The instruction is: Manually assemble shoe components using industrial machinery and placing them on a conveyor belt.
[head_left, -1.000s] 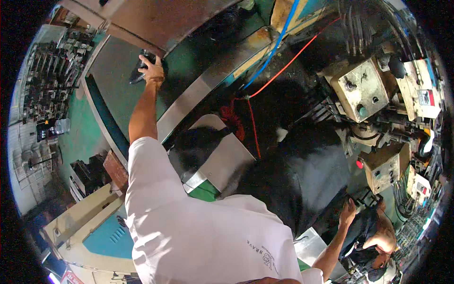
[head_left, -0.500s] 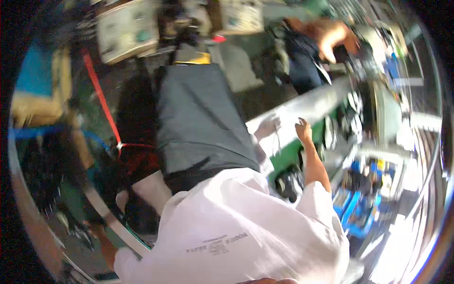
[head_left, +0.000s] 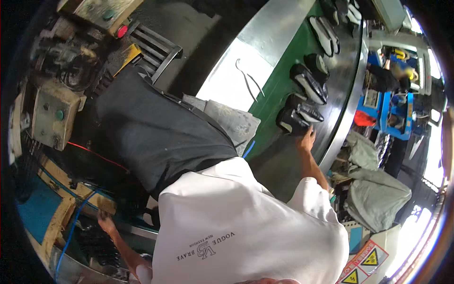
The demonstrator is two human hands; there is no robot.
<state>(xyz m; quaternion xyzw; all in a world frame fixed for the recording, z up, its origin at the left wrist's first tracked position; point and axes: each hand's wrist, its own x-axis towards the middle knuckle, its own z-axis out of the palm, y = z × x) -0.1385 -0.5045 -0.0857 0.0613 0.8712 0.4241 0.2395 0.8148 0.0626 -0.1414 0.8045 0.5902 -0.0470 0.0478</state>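
R hand [head_left: 307, 139] is out at the green conveyor belt [head_left: 272, 120], fingers at the near edge of a black shoe pair [head_left: 289, 122]; can't tell if they're clamped on a shoe or just touching. That pair sits on the belt, R of center, openings showing pale lining. Just beyond it, another black pair [head_left: 309, 85]; farther up the belt, a white-lined pair [head_left: 323, 37], w/ more footwear near the top edge. A curved metal rail [head_left: 350, 92] runs along the belt's R side.

L hand [head_left: 105, 221] is low at far L, well apart from R hand, next to a worn tan block [head_left: 103, 204]; small & dark there, so can't tell if fingers are closed on it or apart. A blue hose [head_left: 75, 220] runs close by. Above, a beige control box [head_left: 56, 115] w/ green button, plus a thin red cord [head_left: 97, 155].

Btwn the hands: white tee [head_left: 265, 232] & black apron [head_left: 165, 132]. Past the apron, a gray patterned cloth [head_left: 229, 120] lies by a bright white sheet [head_left: 231, 78] w/ dark curved strips across it. Far R: blue rack [head_left: 396, 132], red bundle [head_left: 364, 119], gray-green cover [head_left: 378, 194].
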